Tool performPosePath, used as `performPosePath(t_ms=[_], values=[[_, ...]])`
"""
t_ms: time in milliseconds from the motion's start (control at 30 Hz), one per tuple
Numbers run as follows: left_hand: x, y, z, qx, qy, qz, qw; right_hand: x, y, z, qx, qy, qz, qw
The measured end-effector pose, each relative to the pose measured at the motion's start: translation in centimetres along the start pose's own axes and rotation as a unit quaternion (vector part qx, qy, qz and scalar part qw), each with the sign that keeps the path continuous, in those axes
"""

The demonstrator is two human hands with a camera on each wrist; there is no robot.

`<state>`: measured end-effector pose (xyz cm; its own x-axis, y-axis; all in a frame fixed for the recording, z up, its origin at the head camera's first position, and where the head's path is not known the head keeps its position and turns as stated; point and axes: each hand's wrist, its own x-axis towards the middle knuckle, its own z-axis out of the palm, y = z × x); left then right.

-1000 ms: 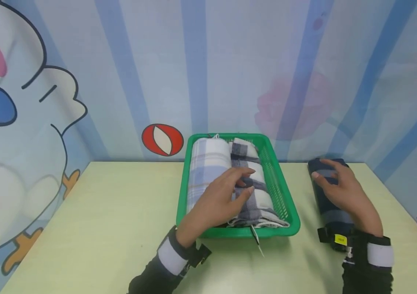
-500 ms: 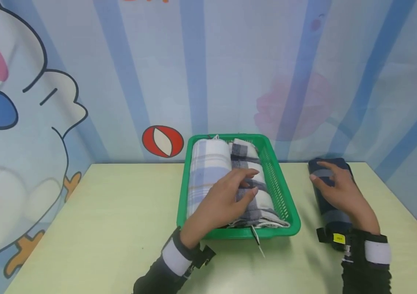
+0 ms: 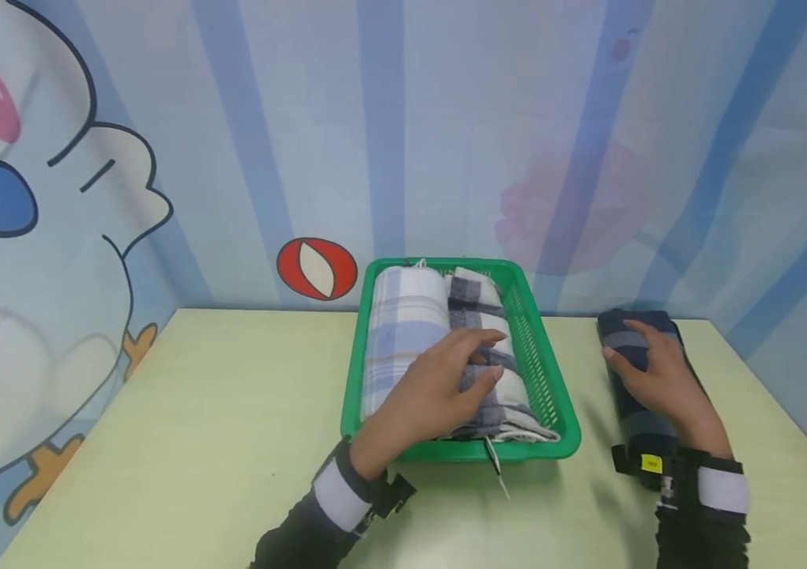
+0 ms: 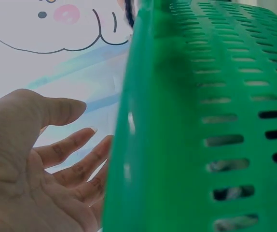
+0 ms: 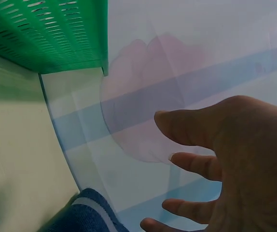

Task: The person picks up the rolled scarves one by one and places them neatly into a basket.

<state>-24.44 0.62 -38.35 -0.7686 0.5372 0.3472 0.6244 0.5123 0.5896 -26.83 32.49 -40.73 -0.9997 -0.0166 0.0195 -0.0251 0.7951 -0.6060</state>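
My left hand hovers over the front of a green plastic basket, fingers relaxed and thumb apart, holding nothing. Two rolled cloths lie side by side in the basket: a white and light-blue plaid one on the left, a white and dark-grey checked one on the right, partly hidden by that hand. Over a dark navy rolled cloth with greyish bands, my right hand is held with loosely bent fingers and nothing in its grasp. In the right wrist view this navy cloth shows below the fingers.
The pale yellow table carries the basket in the middle and the navy cloth near its right side. A printed cartoon backdrop stands right behind the table. A thin white tag hangs over the basket's front rim.
Both hands stay nearly in place; the left has shifted slightly right. The basket and cloths have not moved, and the head view tilts a little.
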Motion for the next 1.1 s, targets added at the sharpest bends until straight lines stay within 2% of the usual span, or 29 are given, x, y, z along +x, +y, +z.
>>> performPosePath(t_ms=[167,367,600,967,1100], values=[[0.1,0.1,0.1,0.0,0.001,-0.002,1.0,0.3,0.6,0.3,-0.01,0.012,0.001,0.9999],[0.1,0.0,0.5,-0.002,0.005,0.006,1.0,0.3,1.2,0.7,-0.013,0.007,0.005,0.9999],[0.2,-0.1,1.0,0.016,0.0,0.008,0.9998,0.2,2.2,1.3,-0.039,0.008,0.002,0.9992],[0.8,0.1,1.5,-0.001,-0.003,0.032,0.9995,0.2,2.9,1.2,-0.054,-0.011,0.04,0.9977],[1.0,0.4,1.6,-0.003,-0.004,0.033,0.9994,0.1,3.1,1.0,-0.064,-0.005,0.046,0.9969]])
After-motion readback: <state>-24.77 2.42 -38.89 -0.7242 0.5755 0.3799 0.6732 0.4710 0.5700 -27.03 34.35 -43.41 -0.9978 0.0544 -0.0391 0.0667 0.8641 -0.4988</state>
